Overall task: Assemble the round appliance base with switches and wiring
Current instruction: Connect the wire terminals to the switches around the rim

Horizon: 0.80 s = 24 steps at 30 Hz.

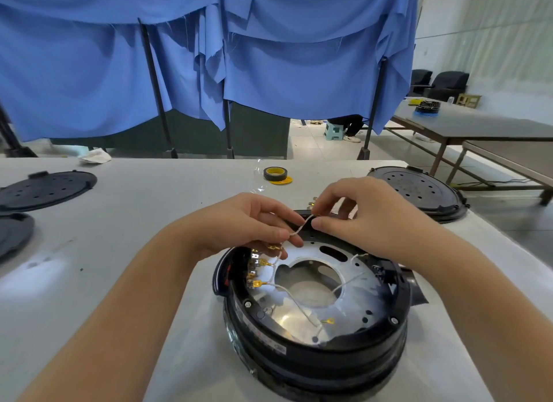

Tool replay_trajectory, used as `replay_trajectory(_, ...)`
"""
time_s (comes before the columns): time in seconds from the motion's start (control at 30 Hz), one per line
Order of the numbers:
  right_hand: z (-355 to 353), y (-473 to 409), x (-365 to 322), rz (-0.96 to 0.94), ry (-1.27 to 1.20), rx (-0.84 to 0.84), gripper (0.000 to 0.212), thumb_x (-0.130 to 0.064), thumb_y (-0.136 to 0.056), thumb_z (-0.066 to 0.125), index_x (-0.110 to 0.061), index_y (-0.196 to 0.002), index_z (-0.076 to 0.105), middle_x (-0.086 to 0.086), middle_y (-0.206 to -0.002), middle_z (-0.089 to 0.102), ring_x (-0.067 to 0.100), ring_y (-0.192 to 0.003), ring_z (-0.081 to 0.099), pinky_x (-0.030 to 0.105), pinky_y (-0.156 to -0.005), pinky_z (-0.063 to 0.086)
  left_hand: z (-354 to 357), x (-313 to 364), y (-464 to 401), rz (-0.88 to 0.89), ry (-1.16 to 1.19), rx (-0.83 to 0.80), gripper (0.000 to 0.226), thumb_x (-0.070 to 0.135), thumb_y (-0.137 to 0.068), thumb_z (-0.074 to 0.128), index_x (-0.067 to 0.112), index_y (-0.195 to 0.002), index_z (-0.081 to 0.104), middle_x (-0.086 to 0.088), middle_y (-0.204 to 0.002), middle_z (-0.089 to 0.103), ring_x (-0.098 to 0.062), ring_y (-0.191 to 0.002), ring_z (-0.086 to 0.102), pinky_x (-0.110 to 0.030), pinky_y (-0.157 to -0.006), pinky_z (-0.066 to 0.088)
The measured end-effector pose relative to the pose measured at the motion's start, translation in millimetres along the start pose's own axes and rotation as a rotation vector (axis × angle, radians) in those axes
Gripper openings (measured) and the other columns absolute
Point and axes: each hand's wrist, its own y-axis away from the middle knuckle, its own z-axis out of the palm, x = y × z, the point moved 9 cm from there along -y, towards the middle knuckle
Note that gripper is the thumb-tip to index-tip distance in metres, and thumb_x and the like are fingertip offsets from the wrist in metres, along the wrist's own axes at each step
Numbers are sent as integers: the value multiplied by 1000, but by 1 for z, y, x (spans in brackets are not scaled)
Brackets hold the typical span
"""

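hands meet over the far rim of the round base (314, 326), which sits on the white surface (119, 252) nearest the viewer. left hand (251, 222) and right hand (359, 213) each pinch the same thin white wire (300, 226), stretched between their fingertips. more white wires with brass terminals (263, 262) trail across the base's metal plate (344, 309), toward what looks like a switch block at its left edge, partly hidden under the left hand. beyond the base lies a roll of tape (275, 173). black round covers lie to its far right (419, 192) and far left (45, 189). blue cloth (269, 57) hangs behind the surface.
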Motion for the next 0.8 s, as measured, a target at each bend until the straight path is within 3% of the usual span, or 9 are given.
replay_trajectory(0.13,12,-4,23,165,-33,-5,17,-41,-81,69,-29,-92,65,-11,-88,67,3,-74,62,21,-67,51,4,3,1,-4,-75,-10,26,7,-93,60,21,-115,64,0,-100,76,-14,-82,72,-24,-77,58)
replay_trajectory(0.23,24,-4,35,298,-217,-34,19,-30,-82,72,-19,-93,61,0,-80,71,11,-67,71,33,-71,60,8,3,2,-9,-107,-24,28,7,-93,60,20,-117,62,2,-99,76,-12,-82,72,-22,-77,57)
replay_trajectory(0.4,37,-4,34,323,-462,-158,5,-15,-86,69,-12,-90,70,4,-74,75,9,-67,71,16,-59,55,12,6,3,-8,-151,-53,28,6,-93,60,22,-117,61,4,-97,76,-11,-82,72,-22,-78,57)
replay_trajectory(0.57,43,-1,37,286,-298,-303,5,-15,-87,67,-13,-84,71,0,-70,74,8,-61,70,16,-57,54,12,6,2,0,-219,-17,23,8,-93,61,25,-109,63,6,-90,77,-8,-80,73,-17,-72,55)
replay_trajectory(0.8,53,10,42,310,-273,-512,3,-12,-86,69,-9,-86,70,4,-73,75,11,-66,72,15,-58,53,13,3,-3,14,-257,31,20,8,-91,63,26,-100,65,8,-85,77,-6,-79,72,-15,-68,54)
